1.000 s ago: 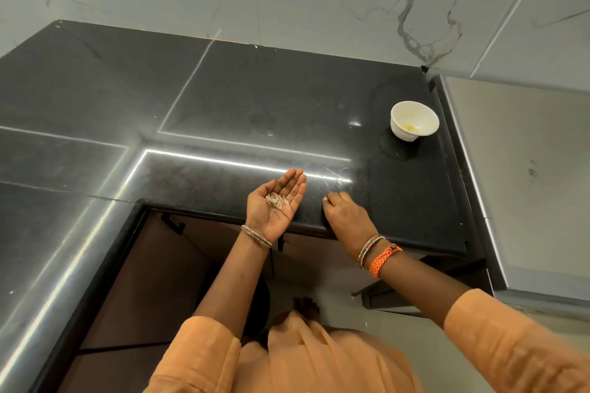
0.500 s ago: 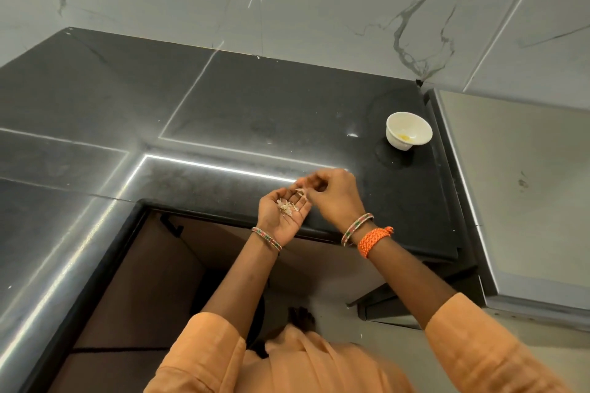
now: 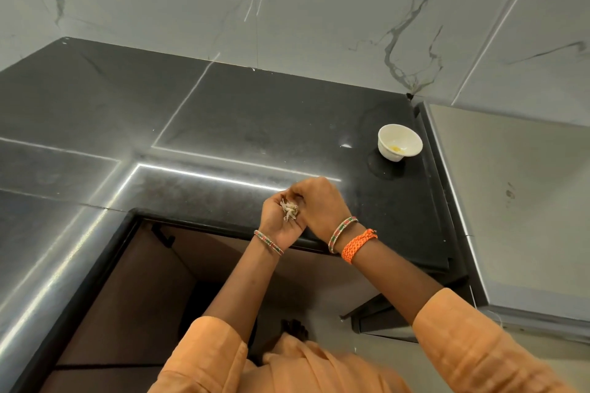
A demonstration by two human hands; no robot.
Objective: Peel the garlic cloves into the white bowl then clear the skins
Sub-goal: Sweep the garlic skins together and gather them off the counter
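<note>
My left hand (image 3: 278, 223) is cupped palm up over the front edge of the black counter (image 3: 255, 124), holding a small heap of pale garlic skins (image 3: 289, 209). My right hand (image 3: 322, 204) lies over the left palm, its fingertips down on the skins; whether they pinch any is hidden. The white bowl (image 3: 399, 141) stands at the counter's far right, with something small and yellowish at its bottom.
A grey steel surface (image 3: 517, 201) adjoins the counter on the right. A marble-patterned wall (image 3: 287, 9) rises behind. Below the counter's edge is a brown cabinet front (image 3: 127, 297) with a dark handle.
My right hand lifted off the counter and came over my left palm, bringing a scrap of skin. The left hand has curled more around the heap. The view has tilted slightly.
</note>
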